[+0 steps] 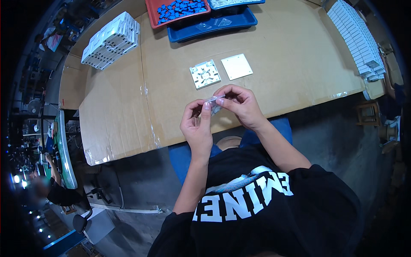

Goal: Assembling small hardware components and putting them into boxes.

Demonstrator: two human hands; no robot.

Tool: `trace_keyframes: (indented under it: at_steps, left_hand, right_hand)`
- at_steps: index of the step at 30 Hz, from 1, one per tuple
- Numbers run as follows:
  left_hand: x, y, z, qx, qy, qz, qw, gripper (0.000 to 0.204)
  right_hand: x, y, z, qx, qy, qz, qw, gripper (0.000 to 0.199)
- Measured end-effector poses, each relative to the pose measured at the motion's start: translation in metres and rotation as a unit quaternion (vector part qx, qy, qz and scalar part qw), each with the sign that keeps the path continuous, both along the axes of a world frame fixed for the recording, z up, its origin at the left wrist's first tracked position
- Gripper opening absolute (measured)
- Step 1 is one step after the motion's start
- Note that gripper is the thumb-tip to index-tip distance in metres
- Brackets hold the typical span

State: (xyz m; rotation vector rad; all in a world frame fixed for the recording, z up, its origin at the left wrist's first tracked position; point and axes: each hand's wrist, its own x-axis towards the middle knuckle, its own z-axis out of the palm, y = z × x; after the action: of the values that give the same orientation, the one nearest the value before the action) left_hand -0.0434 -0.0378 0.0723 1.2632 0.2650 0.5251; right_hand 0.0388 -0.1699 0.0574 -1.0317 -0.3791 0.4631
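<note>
Between my two hands, over the near edge of the table, is a small clear plastic bag [215,105]; what lies inside it is too small to make out. My left hand [198,122] pinches one side of the bag between thumb and finger. On the other side my right hand [242,106] grips its upper edge the same way. Just beyond the hands lies a white square plastic box base [205,74] with moulded parts inside, facing up. A flat white cover plate [237,67] rests beside it on the right, apart from it.
Cardboard covers the table [115,128]. Stacked white plastic boxes [112,40] stand at the back left, and long rows of white boxes [356,38] at the right edge. At the back are a red tray [153,17] of blue parts and a blue tray [182,36]. Another person [64,190] sits far left.
</note>
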Motion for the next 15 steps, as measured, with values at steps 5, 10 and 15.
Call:
trace_keyframes:
  at_steps: [5,10,15]
  left_hand:
    - [-0.0008,0.0001,-0.0008,0.02,-0.001,-0.021,1.0,0.015]
    - [-0.0045,-0.0047,0.0017,0.013,-0.01,-0.022,1.0,0.014]
    - [-0.0062,-0.0091,0.0063,-0.004,-0.004,-0.022,1.0,0.013]
  right_hand:
    - [-0.0007,0.0015,0.0032,-0.002,-0.018,0.009,1.0,0.013]
    - [-0.0053,0.0021,0.0035,-0.008,-0.038,0.013,0.999,0.011]
    - [-0.0061,0.0014,0.0023,-0.008,-0.043,0.009,0.999,0.011]
